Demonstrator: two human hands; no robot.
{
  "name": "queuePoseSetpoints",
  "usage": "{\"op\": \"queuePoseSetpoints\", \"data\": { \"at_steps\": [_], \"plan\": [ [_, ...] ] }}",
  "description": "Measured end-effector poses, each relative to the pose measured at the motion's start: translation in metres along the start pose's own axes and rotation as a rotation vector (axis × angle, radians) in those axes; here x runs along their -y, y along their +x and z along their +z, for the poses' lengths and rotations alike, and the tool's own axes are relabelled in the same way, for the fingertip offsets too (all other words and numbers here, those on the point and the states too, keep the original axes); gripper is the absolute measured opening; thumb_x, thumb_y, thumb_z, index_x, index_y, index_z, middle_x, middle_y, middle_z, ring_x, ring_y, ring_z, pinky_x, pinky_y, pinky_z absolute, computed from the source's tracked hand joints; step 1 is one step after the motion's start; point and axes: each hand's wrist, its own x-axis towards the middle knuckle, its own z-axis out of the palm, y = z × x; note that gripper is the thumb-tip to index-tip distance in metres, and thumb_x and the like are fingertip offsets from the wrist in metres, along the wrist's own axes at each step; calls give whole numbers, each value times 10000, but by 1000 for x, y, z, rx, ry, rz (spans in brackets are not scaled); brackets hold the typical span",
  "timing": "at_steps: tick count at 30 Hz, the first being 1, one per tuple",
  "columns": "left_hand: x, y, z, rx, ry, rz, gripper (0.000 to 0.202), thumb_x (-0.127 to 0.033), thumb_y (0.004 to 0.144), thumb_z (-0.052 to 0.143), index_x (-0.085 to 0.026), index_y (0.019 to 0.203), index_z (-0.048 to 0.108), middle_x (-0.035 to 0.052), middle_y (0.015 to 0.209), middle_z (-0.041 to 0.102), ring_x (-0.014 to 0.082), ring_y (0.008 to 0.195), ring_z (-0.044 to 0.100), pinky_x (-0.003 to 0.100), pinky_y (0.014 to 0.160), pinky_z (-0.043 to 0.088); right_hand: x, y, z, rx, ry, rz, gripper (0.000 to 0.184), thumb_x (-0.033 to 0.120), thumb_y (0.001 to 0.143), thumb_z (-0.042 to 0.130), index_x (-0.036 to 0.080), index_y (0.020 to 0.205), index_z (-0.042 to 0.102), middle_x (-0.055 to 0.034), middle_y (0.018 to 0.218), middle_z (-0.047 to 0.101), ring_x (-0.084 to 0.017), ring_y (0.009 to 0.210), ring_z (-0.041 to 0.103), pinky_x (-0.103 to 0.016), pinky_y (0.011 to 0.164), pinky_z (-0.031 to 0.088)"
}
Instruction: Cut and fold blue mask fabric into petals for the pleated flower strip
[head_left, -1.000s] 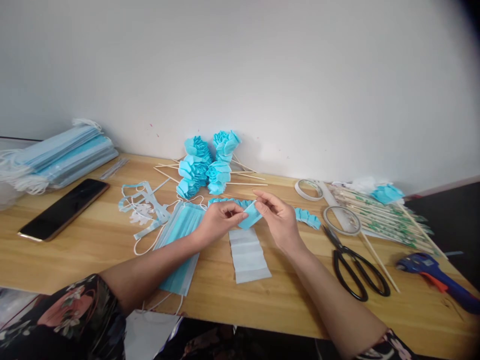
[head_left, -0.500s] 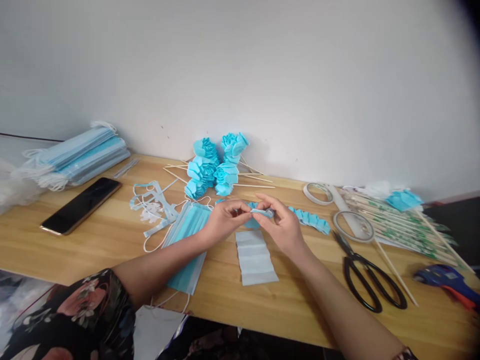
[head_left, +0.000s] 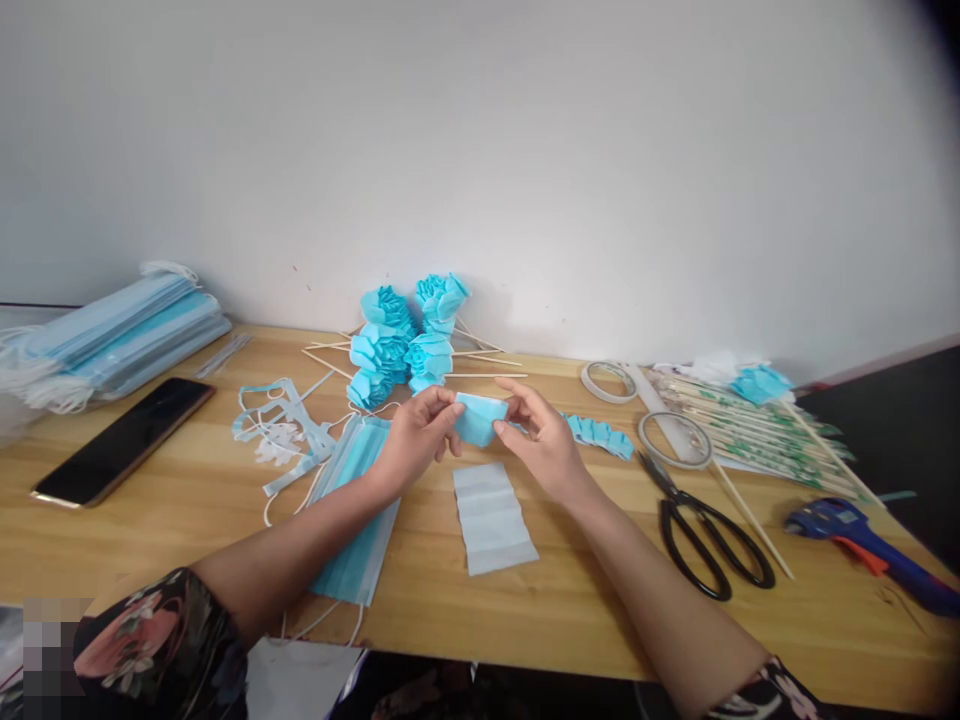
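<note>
My left hand (head_left: pixel 415 432) and my right hand (head_left: pixel 538 437) meet above the wooden table (head_left: pixel 180 500), both pinching a small blue piece of mask fabric (head_left: pixel 478 416) between fingertips. Just below them a white pleated mask layer (head_left: pixel 492 516) lies flat. A blue face mask (head_left: pixel 354 500) lies under my left forearm. A pleated blue strip (head_left: pixel 600 434) stretches out to the right of my right hand. Behind the hands a cluster of blue fabric flowers on wooden sticks (head_left: pixel 403 340) rests against the wall.
A stack of masks (head_left: pixel 112 330) and a black phone (head_left: pixel 124 440) lie at the left, with cut ear loops (head_left: pixel 285 430) nearby. At the right are tape rolls (head_left: pixel 607 380), black scissors (head_left: pixel 701 530), packed wooden sticks (head_left: pixel 757 430) and a blue glue gun (head_left: pixel 862 540).
The blue piece was rolled narrow between my fingers half a second ago; now it is spread wider between both hands. The camera view has shifted slightly.
</note>
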Motion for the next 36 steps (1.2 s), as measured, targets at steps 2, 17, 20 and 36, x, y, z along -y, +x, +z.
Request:
{"op": "queuePoseSetpoints", "data": {
  "at_steps": [2, 17, 20, 36],
  "plan": [
    [0, 0, 1, 51, -51, -23, 414, -559, 783, 652, -185, 867, 494, -34, 543, 603, 139, 452, 599, 233, 448, 459, 1, 0, 0, -5, -9, -1, 486, 227, 798, 609, 251, 1282, 568, 3, 845, 571, -157, 801, 572, -276, 705, 490],
    [1, -1, 1, 110, 19, -38, 352, -495, 759, 702, -147, 804, 668, 44, 683, 726, 202, 653, 696, 345, 728, 574, 0, -1, 0, -34, -159, -97, 423, 206, 821, 578, 277, 1236, 616, -3, 873, 656, -168, 815, 621, -326, 817, 516],
    [0, -3, 0, 75, 48, -35, 345, -470, 765, 711, -148, 884, 679, 39, 698, 732, 194, 649, 692, 336, 731, 572, 2, 4, -8, -32, -186, -152, 444, 174, 837, 538, 269, 1267, 594, -8, 895, 674, -164, 826, 630, -307, 807, 511],
    [-8, 5, -9, 95, -264, -134, 446, -518, 760, 712, -188, 659, 429, -82, 325, 411, 32, 315, 261, 193, 396, 174, -17, -136, -168, -18, -1258, 192, 387, 429, 899, 460, 221, 1160, 656, -128, 980, 748, -336, 788, 697, -382, 585, 478]
  ]
}}
